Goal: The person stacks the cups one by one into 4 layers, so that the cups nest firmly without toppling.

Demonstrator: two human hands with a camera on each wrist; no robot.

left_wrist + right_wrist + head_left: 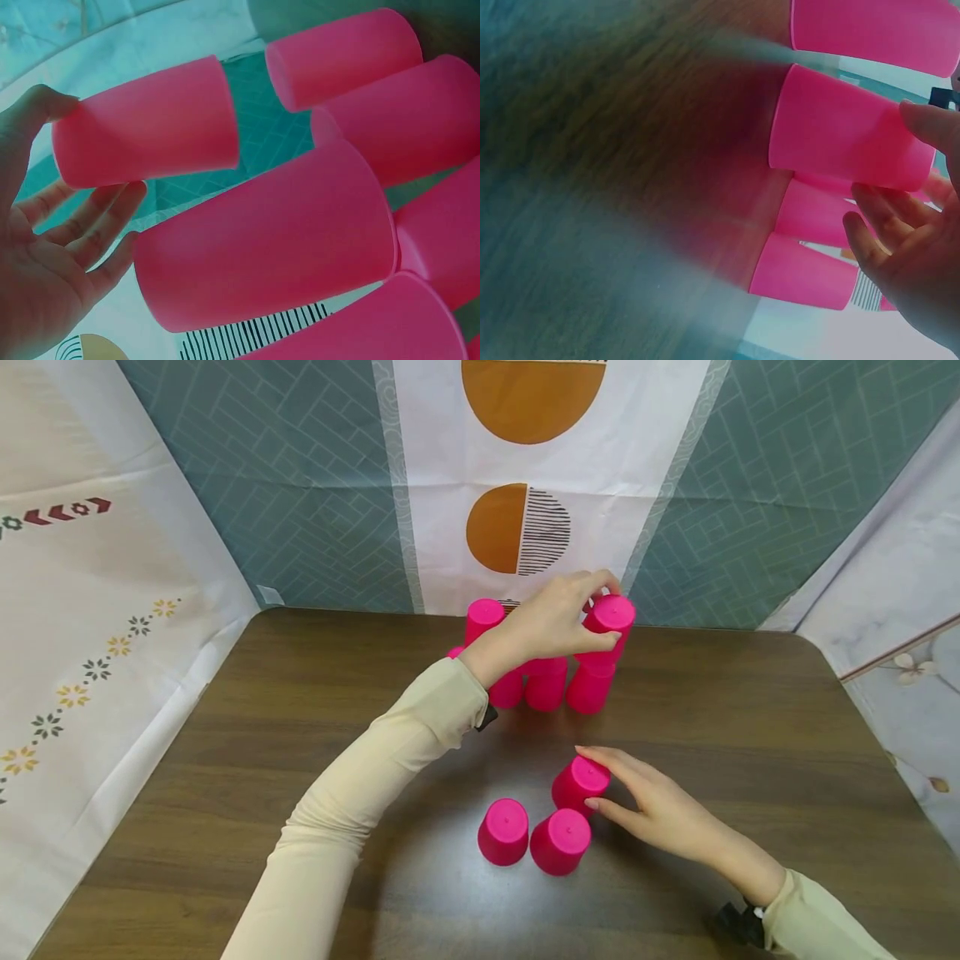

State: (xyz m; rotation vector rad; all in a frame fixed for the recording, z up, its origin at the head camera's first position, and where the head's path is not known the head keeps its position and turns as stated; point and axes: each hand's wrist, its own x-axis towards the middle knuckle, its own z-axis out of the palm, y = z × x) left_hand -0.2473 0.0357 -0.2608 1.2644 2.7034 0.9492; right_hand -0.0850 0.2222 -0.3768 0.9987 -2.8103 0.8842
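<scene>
Upside-down bright pink plastic cups stand on the table. My left hand (566,614) grips one pink cup (607,631) near its base, at the right end of a stack. In the left wrist view this held cup (146,124) is apart from the cups around it, with a lower pink cup (345,60) beyond its rim. Closer to me, my right hand (660,806) holds another pink cup (573,789) between thumb and fingers. Beside it stand two pink cups (504,832) (561,842). My left forearm hides part of the stack.
The stack's lower row includes pink cups (545,685) near the table's back edge, and an upper cup (485,617) stands at the left. Behind hangs a patterned cloth (322,485). Wood tabletop (750,735) spreads to both sides.
</scene>
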